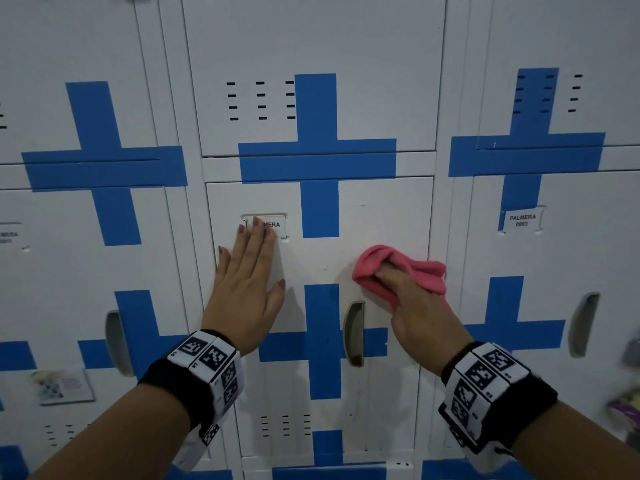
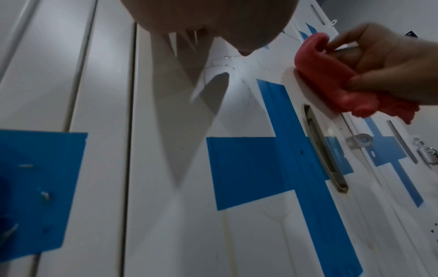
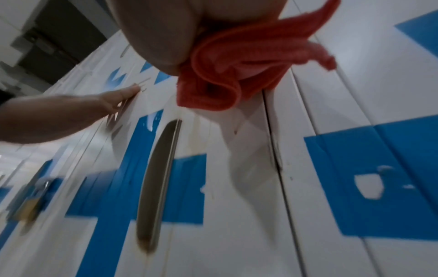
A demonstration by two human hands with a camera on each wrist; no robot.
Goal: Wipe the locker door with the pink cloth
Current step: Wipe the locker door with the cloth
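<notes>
cloth first: the pink cloth [image 1: 398, 271] is bunched into a soft wad, folds loose at its far end, pressed against the white locker door [image 1: 381, 216] under the right grip [image 1: 420, 306], whose fingers curl into the fabric and hold it. it sits just above the recessed handle [image 1: 354, 332] and beside the door's right edge, so the stroke in hand looks like a pass over the door's middle band. bunching it likely gives a thicker pad and keeps the fingers off the metal. across from that grip, the left grip [image 1: 247, 285] lies flat and wide on the same door, fingertips over the name label [image 1: 273, 225], probably bracing the door so it does not rattle or swing. blue tape crosses [image 1: 320, 209] run between and beyond both grips, onto neighbouring lockers.
</notes>
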